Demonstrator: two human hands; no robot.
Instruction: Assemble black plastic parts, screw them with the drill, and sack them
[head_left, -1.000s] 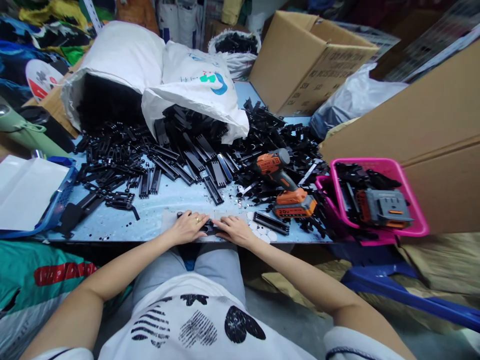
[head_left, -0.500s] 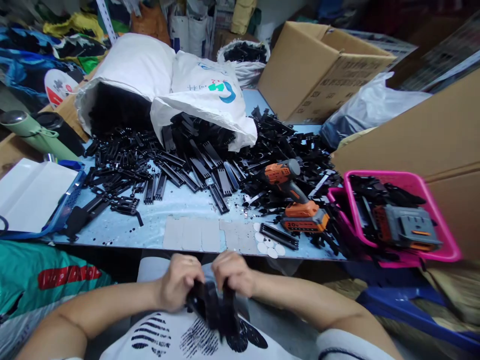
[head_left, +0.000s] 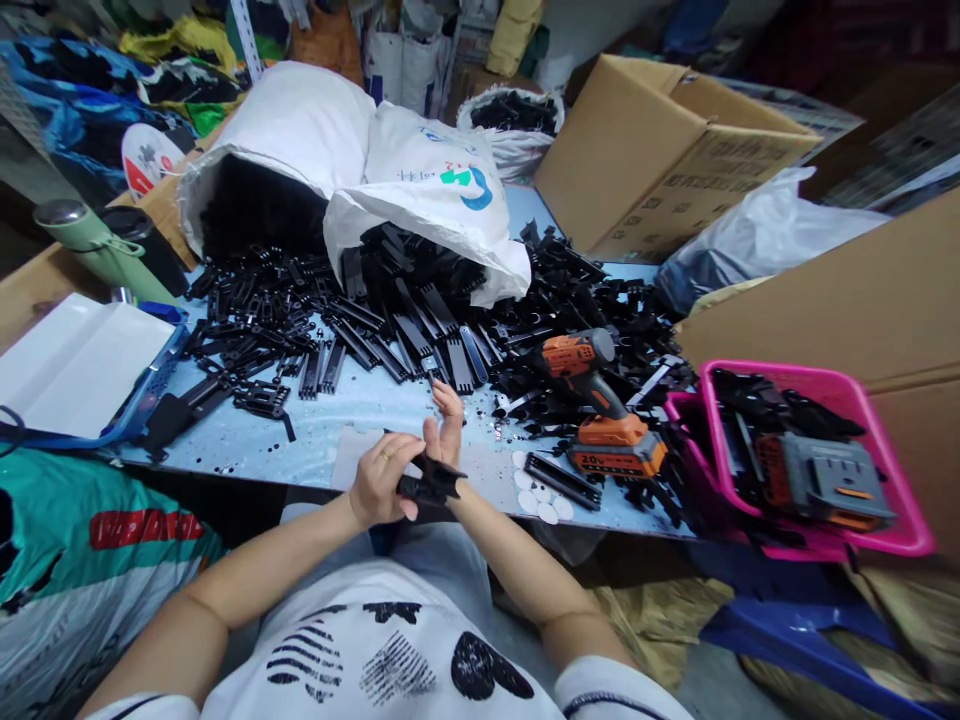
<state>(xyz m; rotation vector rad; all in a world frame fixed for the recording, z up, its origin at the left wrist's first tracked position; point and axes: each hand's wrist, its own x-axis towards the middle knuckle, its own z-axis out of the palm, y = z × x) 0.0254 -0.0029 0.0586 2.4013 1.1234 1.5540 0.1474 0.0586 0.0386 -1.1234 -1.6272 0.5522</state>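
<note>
My left hand [head_left: 382,482] is closed around a black plastic part [head_left: 435,480], just in front of the table edge. The part lies across the front of my right wrist and palm. Over the table, my right hand [head_left: 447,425] has its fingers stretched up and apart from the thumb, and I see nothing held in it. Its fingertips are close to the long black plastic strips [head_left: 457,360] in the pile; whether they touch one cannot be made out. Grey flat pads [head_left: 487,470] lie on the table, partly behind my right hand.
White sacks [head_left: 435,170] spill black parts onto the blue table [head_left: 330,420]. To the right are an orange cordless driver [head_left: 600,400] and a pink basket [head_left: 892,480]. A blue tray [head_left: 142,400] sits left, near a green bottle [head_left: 90,240]. A cardboard box [head_left: 630,160] stands behind.
Both hands have risen from my lap to the table edge. My right hand has let go of the black parts and reached forward; the left keeps hold. The view has shifted slightly.
</note>
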